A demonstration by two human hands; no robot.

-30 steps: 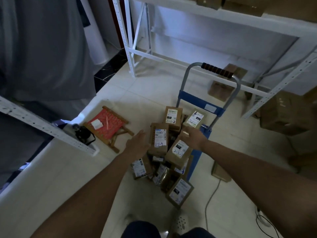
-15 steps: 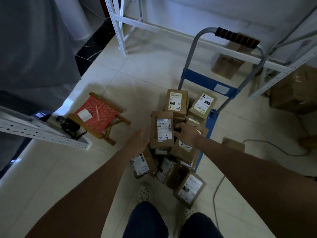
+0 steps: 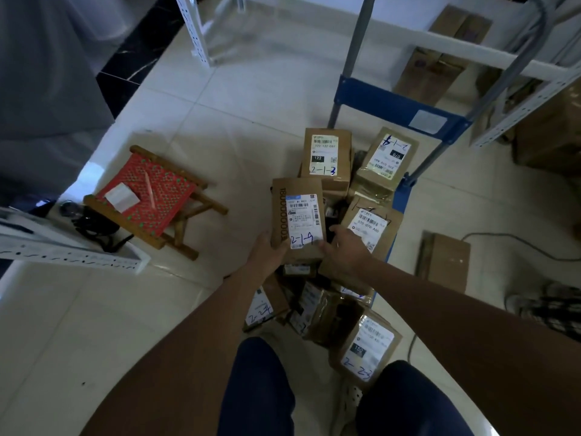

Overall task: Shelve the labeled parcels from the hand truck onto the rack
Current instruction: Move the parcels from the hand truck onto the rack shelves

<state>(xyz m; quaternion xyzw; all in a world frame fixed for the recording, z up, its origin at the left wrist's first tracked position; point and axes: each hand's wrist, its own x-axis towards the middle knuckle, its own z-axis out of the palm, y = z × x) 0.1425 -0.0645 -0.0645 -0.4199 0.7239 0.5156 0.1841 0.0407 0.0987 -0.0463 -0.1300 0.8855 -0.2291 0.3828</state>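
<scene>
Many labeled parcels [image 3: 327,158] crowd the hand truck [image 3: 396,103] on pale floor tiles [image 3: 239,99].

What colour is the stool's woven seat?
Red with small green dots, on the stool, clearest in the head view.

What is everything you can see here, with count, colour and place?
parcels: about ten, brown with white labels, piled on the hand truck
held parcel: one, brown, marked 2-1-4, top of the pile
hand truck: one, blue with grey handle, centre
stool: one, red woven seat, left floor
rack: white, behind
boxes: several, brown, right floor
cable: one, right floor
left hand: grip on held parcel's lower left
right hand: at its lower right
legs: two, dark blue trousers, bottom
</scene>
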